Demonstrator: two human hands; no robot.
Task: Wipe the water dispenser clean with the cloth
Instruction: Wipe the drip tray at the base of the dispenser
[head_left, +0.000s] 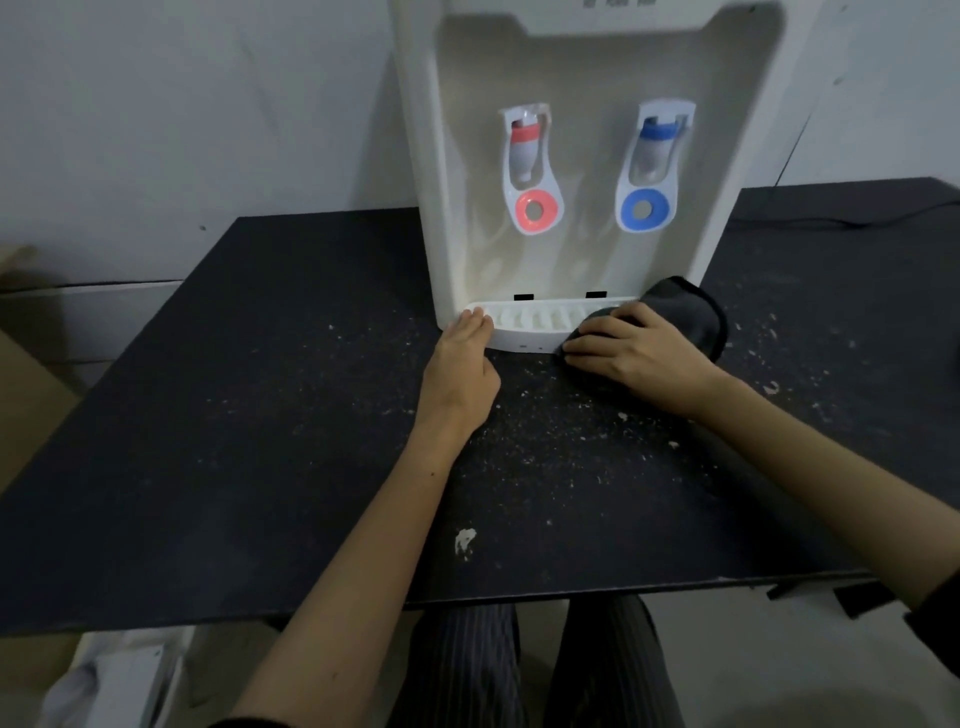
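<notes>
Dark table (208, 415), white crumbs (465, 540) scattered, water dispenser (571, 156) standing on it

Dim light. Pale wall (182, 104) seen behind black speckled table (234, 415); cardboard box (31, 395) set at left.
</notes>
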